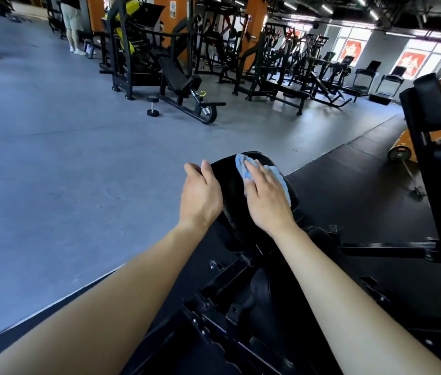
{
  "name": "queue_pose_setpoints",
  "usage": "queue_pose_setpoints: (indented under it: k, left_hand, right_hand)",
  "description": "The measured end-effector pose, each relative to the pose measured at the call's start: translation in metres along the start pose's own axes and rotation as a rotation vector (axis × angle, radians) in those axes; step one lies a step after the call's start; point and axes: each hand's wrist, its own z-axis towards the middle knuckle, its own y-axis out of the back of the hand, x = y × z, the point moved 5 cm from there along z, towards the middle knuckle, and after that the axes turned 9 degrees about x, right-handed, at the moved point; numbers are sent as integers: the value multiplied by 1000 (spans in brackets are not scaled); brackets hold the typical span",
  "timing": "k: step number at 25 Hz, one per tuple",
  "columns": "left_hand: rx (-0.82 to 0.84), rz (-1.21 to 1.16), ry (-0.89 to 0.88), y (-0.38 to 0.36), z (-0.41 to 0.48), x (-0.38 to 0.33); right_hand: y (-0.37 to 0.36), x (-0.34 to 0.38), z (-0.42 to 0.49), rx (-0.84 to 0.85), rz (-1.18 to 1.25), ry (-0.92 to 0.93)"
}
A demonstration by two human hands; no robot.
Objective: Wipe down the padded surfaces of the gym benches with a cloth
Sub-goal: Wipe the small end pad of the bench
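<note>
While L hand (200, 194) rests at pad (229, 182) edge, cloth (277, 173) lies under flat R hand (266, 203).

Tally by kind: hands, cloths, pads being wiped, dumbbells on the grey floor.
Hands: 2 (left hand, right hand)
Cloth: 1
Pad: 1
Dumbbell: 1
Total: 5

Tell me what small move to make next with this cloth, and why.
Probably slide the right hand with the blue cloth leftward across the black pad, toward the left hand. The cloth lies pressed under the right hand on the pad's right part, while the strip between the hands is bare. The left hand rests on the pad's left edge, seemingly steadying it.
</note>
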Motion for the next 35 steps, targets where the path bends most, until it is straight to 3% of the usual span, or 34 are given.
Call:
queue_pose_setpoints:
  k: [3,5,8,10,12,14,18,21,25,27,30,32,35]
  left_hand:
    - [-15,28,-16,-1,0,1]
    - [-36,29,-26,-1,1,2]
    - [-56,36,-32,-1,2,4]
    - [-57,49,-28,-1,1,3]
    - [-52,63,-23,-1,1,2]
    - [-49,77,-13,0,1,2]
    - [-45,57,-28,1,-1,0]
    - [-38,90,-9,1,-1,1]
    - [-42,195,-31,2,0,1]
    - [-50,197,-33,2,0,2]
    - [-53,176,-26,2,1,3]
    - [-53,190,-28,2,0,3]
    - [-63,257,-40,2,-1,2]
  right_hand:
    - [-7,19,37,-115,-10,-107]
    - [-10,46,45,-118,-1,62]
    - [-3,53,51,12,8,277]
    - [5,42,70,66,-90,222]
    - [9,38,90,131,-191,19]
    - [4,54,97,173,-244,-60]
    - [-8,83,68,211,-41,186]
    - [0,71,80,259,-65,149]
    - [6,48,103,167,-265,-53]
    - [-3,51,93,109,-235,19]
    - [-14,51,54,14,-71,269]
    - [-10,32,53,-7,-22,318]
    - [-1,0,81,18,-72,108]
